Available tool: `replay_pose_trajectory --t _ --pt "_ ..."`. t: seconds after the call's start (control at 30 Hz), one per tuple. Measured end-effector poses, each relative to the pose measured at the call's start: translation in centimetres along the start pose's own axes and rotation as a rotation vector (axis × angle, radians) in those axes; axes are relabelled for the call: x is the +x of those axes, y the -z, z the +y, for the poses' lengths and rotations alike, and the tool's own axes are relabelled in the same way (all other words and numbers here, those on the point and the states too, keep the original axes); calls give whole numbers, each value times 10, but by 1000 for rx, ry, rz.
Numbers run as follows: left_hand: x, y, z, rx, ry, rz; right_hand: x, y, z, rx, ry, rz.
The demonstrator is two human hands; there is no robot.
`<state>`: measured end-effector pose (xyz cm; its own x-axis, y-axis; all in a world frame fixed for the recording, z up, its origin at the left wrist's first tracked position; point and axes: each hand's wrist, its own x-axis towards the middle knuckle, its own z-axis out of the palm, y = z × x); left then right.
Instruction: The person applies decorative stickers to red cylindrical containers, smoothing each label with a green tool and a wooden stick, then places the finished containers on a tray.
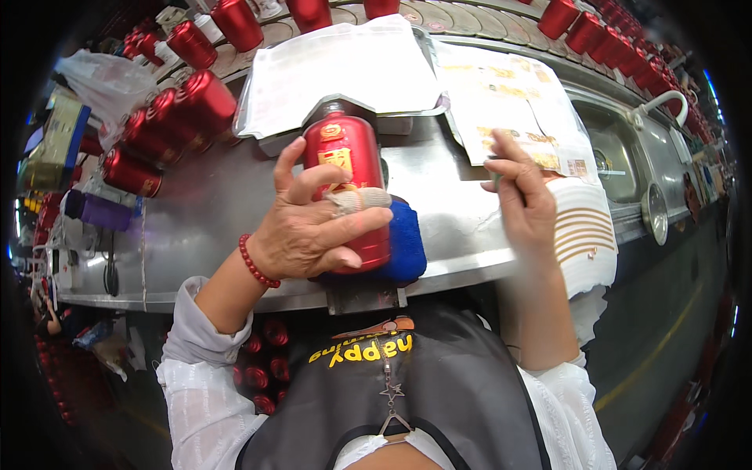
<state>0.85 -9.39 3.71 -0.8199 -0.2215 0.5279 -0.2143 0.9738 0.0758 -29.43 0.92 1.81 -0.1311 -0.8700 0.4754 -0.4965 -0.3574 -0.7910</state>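
Note:
A red bottle (366,160) with gold-yellow lettering lies in front of me, its dark neck pointing away. Beneath its near right side shows a blue cloth pad (407,243). My left hand (309,227) lies across the bottle and holds it, fingers spread over the front; a pale wrap covers one finger. To the right, above the bench, my right hand (526,192) is raised, partly blurred. Its fingers are bent together beside the printed label sheets (509,94); a small greenish spot shows at the fingertips, too unclear to name.
More red bottles (207,102) lie at the left, near a purple container (98,211). A white-covered tray (337,70) stands behind the held bottle. Stacked white sheets with brown edges (583,227) and a sink (615,149) are at the right. A curved conveyor (462,19) carries bottles behind.

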Motion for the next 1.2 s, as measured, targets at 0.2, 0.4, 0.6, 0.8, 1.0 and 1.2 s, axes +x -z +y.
replay_pose_trajectory --t 0.2,0.4,0.6,0.8,1.0,1.2 --pt "10 -1 -22 -25 66 84 56 92 100 -565 -89 54" --pt "-4 -5 -16 -44 106 69 148 117 228 -852 -169 -97" --pt "-5 -12 -14 -75 139 128 229 92 264 -1167 -440 -174" --pt "-7 -18 -13 -112 154 164 261 96 287 -1123 -410 -220" --pt "-7 -19 -14 -146 161 171 262 106 318 -1073 -206 -124" --pt "-6 -15 -16 -126 148 151 263 100 316 -1072 -161 -57"
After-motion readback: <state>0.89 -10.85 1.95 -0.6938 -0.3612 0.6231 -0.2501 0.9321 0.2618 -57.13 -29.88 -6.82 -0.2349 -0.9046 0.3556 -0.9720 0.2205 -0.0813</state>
